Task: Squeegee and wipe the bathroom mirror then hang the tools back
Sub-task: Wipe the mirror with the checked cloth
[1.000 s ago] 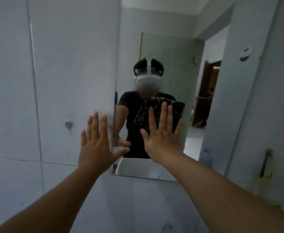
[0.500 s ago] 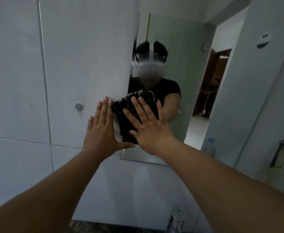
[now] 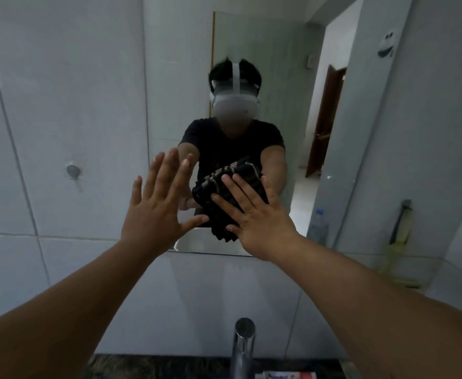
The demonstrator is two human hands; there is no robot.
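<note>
Now wiping: our right hand [image 3: 254, 214] presses a dark folded cloth [image 3: 224, 198] flat against the mirror [image 3: 251, 77], low and centre, fingers spread, not clenched. Left hand [image 3: 156, 212] empty, palm splayed at the mirror's lower left edge. Squeegee [image 3: 398, 242] hangs far right on the wall. Next, we judge, sweep the cloth over unwiped glass above

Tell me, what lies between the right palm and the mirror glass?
In the head view, a folded dark cloth lies between the right hand and the mirror. The open palm presses it flat to the glass.
</note>
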